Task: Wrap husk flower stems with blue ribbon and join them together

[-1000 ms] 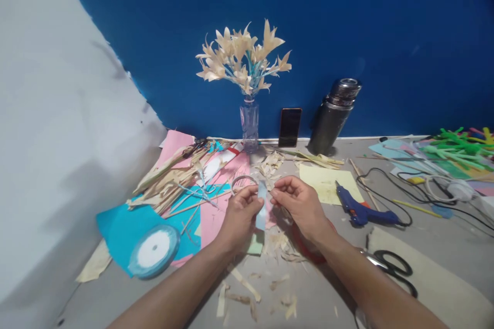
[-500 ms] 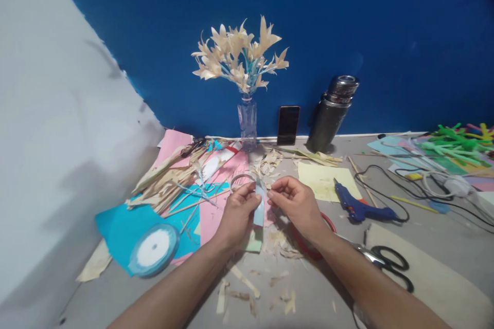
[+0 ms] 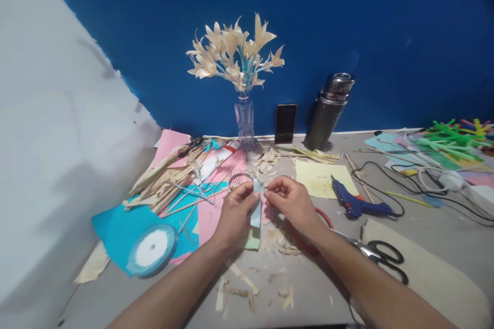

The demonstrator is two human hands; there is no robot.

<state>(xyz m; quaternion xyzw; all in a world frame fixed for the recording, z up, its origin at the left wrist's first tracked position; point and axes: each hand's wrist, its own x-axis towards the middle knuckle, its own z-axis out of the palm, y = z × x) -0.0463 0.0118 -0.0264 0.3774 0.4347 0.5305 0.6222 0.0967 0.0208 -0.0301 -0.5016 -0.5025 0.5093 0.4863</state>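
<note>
At the middle of the table my left hand (image 3: 238, 215) pinches a light blue strip (image 3: 256, 211), which hangs down past the thumb. My right hand (image 3: 291, 200) is closed just to the right, its thumb and fingertips pinched near the top of the strip; what they hold is too small to name. A round hoop-like band (image 3: 236, 177) shows behind my left fingers. Below the strip lies a pale green paper (image 3: 252, 240). Red-handled scissors (image 3: 326, 217) are partly hidden under my right forearm.
A vase (image 3: 245, 123) of pale flowers, a phone (image 3: 286, 123) and a flask (image 3: 328, 113) stand by the wall. To the right are a blue glue gun (image 3: 357, 204) and black-handled scissors (image 3: 386, 257); a ribbon roll (image 3: 153, 248) lies left.
The whole view has shifted slightly, so things appear a little further left. Both hands keep nearly the same pose at the strip.
</note>
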